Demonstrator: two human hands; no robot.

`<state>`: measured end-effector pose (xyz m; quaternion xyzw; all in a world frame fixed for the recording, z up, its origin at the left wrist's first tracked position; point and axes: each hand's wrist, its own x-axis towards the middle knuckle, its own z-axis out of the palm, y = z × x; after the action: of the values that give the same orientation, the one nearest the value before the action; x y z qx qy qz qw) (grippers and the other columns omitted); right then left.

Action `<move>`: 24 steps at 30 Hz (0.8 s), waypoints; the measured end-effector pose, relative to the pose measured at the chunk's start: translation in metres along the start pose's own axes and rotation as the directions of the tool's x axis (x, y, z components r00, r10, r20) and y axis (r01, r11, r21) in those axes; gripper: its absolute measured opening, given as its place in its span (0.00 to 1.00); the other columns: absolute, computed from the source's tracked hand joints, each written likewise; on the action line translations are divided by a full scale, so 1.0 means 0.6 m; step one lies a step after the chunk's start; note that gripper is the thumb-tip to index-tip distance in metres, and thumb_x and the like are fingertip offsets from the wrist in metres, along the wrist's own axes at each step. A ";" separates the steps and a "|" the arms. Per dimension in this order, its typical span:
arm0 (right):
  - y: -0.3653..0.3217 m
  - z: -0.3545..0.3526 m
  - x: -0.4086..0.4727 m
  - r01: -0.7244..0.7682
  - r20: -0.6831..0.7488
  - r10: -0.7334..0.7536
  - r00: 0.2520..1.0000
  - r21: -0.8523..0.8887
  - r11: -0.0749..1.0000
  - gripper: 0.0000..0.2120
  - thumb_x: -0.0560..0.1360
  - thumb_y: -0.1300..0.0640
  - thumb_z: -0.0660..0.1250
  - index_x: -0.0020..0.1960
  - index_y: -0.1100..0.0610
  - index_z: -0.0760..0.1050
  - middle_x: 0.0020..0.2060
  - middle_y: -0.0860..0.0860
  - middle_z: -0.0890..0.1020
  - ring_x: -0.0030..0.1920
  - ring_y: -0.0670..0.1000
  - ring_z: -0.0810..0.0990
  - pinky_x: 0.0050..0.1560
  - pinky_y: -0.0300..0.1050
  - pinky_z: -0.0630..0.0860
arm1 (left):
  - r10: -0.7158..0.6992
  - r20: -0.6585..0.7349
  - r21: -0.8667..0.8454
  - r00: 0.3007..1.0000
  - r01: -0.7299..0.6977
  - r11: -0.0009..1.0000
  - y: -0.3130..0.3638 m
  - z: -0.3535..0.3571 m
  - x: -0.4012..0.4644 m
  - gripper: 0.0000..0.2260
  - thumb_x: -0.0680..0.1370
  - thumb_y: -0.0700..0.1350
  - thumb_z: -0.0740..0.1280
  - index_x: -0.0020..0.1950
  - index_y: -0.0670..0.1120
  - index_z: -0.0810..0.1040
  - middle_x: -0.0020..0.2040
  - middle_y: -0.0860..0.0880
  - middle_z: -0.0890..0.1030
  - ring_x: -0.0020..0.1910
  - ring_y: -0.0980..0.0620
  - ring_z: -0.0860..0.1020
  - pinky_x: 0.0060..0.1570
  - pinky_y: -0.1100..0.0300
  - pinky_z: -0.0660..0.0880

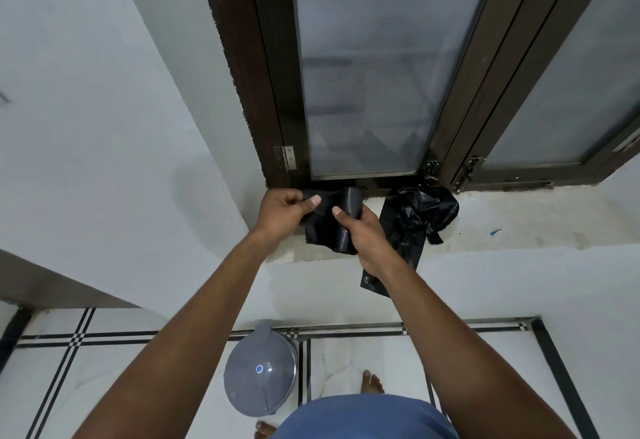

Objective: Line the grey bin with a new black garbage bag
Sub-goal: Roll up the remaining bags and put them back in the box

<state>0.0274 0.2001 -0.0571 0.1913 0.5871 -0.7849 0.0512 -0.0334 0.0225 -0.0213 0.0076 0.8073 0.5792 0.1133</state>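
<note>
Both my hands are raised to the window sill and grip a roll of black garbage bags (329, 220). My left hand (282, 211) pinches the loose bag end at the left. My right hand (363, 237) holds the roll from the right, thumb on top. The grey bin (259, 374) stands on the floor below, between my arms, with its round lid shut. A loose strip of black bag (410, 248) hangs down over the sill edge behind my right wrist.
A crumpled, knotted black bag (427, 210) lies on the sill (519, 220) to the right of the roll. Frosted windows in dark frames (460, 92) rise behind. White wall on the left. My bare feet (372, 381) stand on white tiles with black lines.
</note>
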 end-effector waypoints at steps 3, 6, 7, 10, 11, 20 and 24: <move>0.003 0.009 -0.005 -0.009 -0.040 0.007 0.999 -0.044 0.999 0.18 0.84 0.49 0.75 0.71 0.52 0.77 0.62 0.52 0.89 0.65 0.56 0.88 0.68 0.59 0.84 | 0.041 0.029 0.087 0.999 -0.043 0.995 0.004 0.011 -0.015 0.20 0.84 0.45 0.75 0.37 0.36 0.75 0.32 0.48 0.70 0.27 0.61 0.70 0.32 0.69 0.71; -0.005 0.022 -0.010 -0.099 -0.009 0.100 0.995 0.025 0.995 0.26 0.83 0.35 0.69 0.72 0.51 0.78 0.63 0.53 0.89 0.64 0.55 0.88 0.70 0.58 0.83 | 0.049 0.045 0.082 0.998 -0.052 0.995 0.002 0.014 -0.017 0.19 0.83 0.47 0.76 0.38 0.39 0.78 0.33 0.47 0.74 0.33 0.55 0.75 0.38 0.60 0.77; -0.008 0.025 -0.010 -0.144 0.015 0.143 0.990 0.066 0.987 0.28 0.83 0.33 0.65 0.72 0.53 0.80 0.63 0.56 0.89 0.64 0.57 0.88 0.70 0.59 0.82 | 0.041 0.047 0.086 0.998 -0.045 0.995 0.002 0.015 -0.016 0.17 0.83 0.48 0.76 0.38 0.41 0.79 0.34 0.47 0.76 0.35 0.53 0.77 0.40 0.57 0.79; -0.006 0.030 -0.008 -0.176 -0.025 0.177 0.984 0.040 0.984 0.29 0.81 0.39 0.60 0.69 0.59 0.82 0.65 0.64 0.86 0.65 0.62 0.86 0.73 0.67 0.79 | 0.063 0.040 0.103 0.997 -0.067 0.992 0.012 0.016 -0.019 0.07 0.83 0.46 0.77 0.49 0.44 0.85 0.35 0.50 0.79 0.36 0.54 0.80 0.38 0.63 0.80; -0.007 0.030 -0.008 -0.168 -0.033 0.167 0.985 -0.014 0.986 0.25 0.84 0.44 0.59 0.68 0.61 0.81 0.65 0.65 0.85 0.64 0.62 0.86 0.73 0.68 0.79 | 0.077 0.044 0.111 0.996 -0.082 0.991 0.016 0.016 -0.020 0.07 0.83 0.46 0.76 0.56 0.43 0.86 0.37 0.48 0.82 0.39 0.52 0.83 0.39 0.63 0.82; -0.015 0.030 -0.018 -0.115 0.066 0.115 0.991 0.000 0.993 0.19 0.87 0.47 0.70 0.69 0.59 0.82 0.56 0.57 0.91 0.55 0.58 0.91 0.60 0.62 0.85 | 0.067 0.036 0.128 0.997 -0.071 0.989 0.028 0.007 -0.023 0.10 0.85 0.43 0.72 0.66 0.44 0.86 0.53 0.47 0.87 0.47 0.49 0.86 0.36 0.68 0.81; -0.022 0.029 -0.015 -0.189 0.070 0.180 0.981 0.158 0.969 0.26 0.87 0.42 0.60 0.71 0.60 0.83 0.58 0.59 0.90 0.56 0.59 0.89 0.66 0.63 0.83 | 0.034 0.039 0.101 0.999 -0.038 0.994 0.028 0.008 -0.024 0.09 0.85 0.42 0.73 0.65 0.43 0.86 0.50 0.46 0.86 0.43 0.49 0.85 0.34 0.67 0.79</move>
<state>0.0271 0.1863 -0.0377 0.2272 0.4984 -0.8274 0.1242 -0.0203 0.0302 -0.0047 0.0386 0.8333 0.5389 0.1174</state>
